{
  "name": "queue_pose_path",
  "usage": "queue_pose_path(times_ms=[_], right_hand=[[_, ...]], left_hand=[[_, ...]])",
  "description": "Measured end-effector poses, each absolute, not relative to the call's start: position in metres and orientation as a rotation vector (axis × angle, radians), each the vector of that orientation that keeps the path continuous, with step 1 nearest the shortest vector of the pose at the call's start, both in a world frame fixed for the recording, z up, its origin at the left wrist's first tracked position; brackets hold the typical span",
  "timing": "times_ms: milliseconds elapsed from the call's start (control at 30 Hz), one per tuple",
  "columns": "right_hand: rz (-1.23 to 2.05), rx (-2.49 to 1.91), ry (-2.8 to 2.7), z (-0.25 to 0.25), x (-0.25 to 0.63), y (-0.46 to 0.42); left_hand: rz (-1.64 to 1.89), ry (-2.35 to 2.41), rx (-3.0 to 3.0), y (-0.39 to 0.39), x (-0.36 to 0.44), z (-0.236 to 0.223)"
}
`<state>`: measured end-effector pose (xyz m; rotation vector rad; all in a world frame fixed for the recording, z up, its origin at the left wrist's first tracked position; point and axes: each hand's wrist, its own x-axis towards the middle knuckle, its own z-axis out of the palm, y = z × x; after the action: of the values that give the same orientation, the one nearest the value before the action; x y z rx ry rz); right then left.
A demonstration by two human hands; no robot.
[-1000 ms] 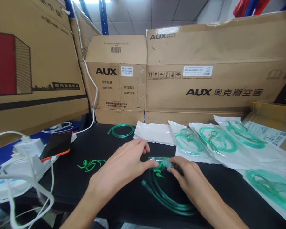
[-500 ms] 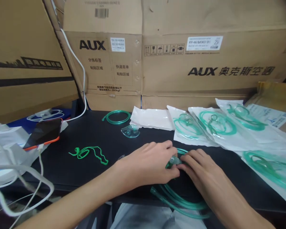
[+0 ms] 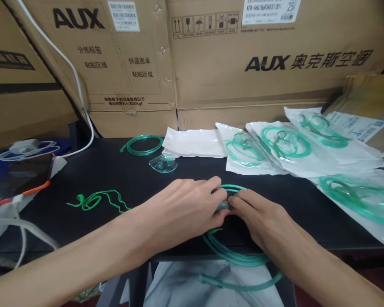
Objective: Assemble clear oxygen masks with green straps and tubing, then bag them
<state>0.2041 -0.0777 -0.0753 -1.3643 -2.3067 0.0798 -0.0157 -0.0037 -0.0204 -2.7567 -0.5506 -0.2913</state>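
Note:
Close to the desk's front edge, my left hand (image 3: 192, 202) pinches a small translucent connector piece (image 3: 223, 206), mostly hidden by the fingers. My right hand (image 3: 254, 209) meets it from the other side, its fingertips closed at the piece and seemingly on the end of the coiled green oxygen tubing (image 3: 240, 256). Loops of this tubing run behind and below both hands. One loose end hangs past the desk edge over the lap. A bit of green strap (image 3: 215, 230) shows under my left hand.
A clear oxygen mask (image 3: 164, 163), a tubing coil (image 3: 144, 145) and a green elastic strap (image 3: 97, 199) lie on the black desk (image 3: 115, 170). Several bagged mask sets (image 3: 283, 147) fill the right. A phone (image 3: 22, 177) and white cables are left; cardboard boxes (image 3: 208, 85) stand behind.
The camera view has tilted down and shifted right. Both hands stay together at the connector, which is more covered now. The tubing's loose end hangs lower, apart from the other loops.

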Motion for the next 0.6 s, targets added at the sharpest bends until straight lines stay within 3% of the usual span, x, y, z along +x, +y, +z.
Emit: queue_pose_path(times_ms=[167, 300, 467, 600], right_hand=[[-0.036, -1.370, -2.269, -0.076, 0.212, -0.073], [-0.207, -1.499, -2.247, -0.078, 0.219, -0.070], [-0.149, -1.549, -2.240, -0.084, 0.218, -0.066], [-0.148, -1.509, -2.221, -0.081, 0.218, -0.061]], left_hand=[[-0.270, -0.368, -2.604, -0.007, -0.035, 0.005], [-0.492, -0.697, -2.555, -0.005, -0.066, 0.027], [-0.318, -0.986, -2.771, 0.011, -0.063, 0.011], [-0.344, -0.909, -2.683, 0.017, -0.043, 0.010]])
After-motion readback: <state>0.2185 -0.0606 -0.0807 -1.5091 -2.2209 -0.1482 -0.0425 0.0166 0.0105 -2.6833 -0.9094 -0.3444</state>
